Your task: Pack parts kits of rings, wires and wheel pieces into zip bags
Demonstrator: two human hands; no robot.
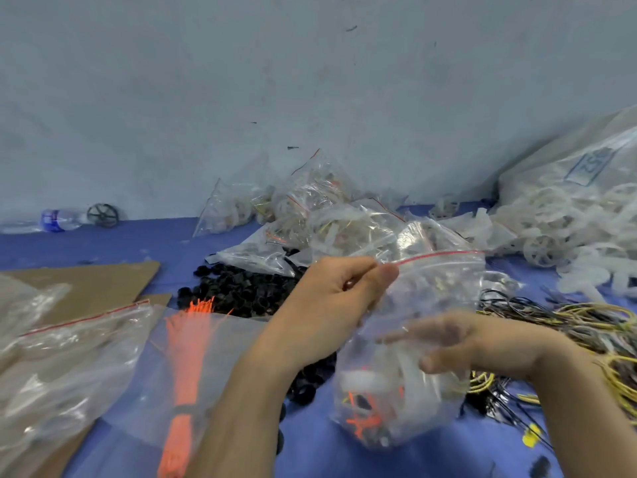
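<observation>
Zip bag [444, 294] hangs over the blue table [138, 243], between the heap of black rings [241, 288] and the tangle of wires [586, 326], in front of the pile of packed bags [320, 208]; the left hand [337, 288] pinches its top corner at the end of the red zip strip [441, 255], thumb against curled fingers; the right hand [458, 343], blurred, lies with straight fingers against the bag's side, grasping nothing as far as I can tell. It looks to me like the sealing step, the kit already inside; to do it well I would keep the corner pinch firm, shake the parts clear of the mouth, press the air out with the flat hand, then run thumb and finger along the strip from the held corner to the far end, feeling for gaps. The film is clear and crinkled, slack above and bulging below; white wheel pieces [362, 379] fill most of the belly; orange ties [362, 422] lie at the bottom, a few small black bits among them.
</observation>
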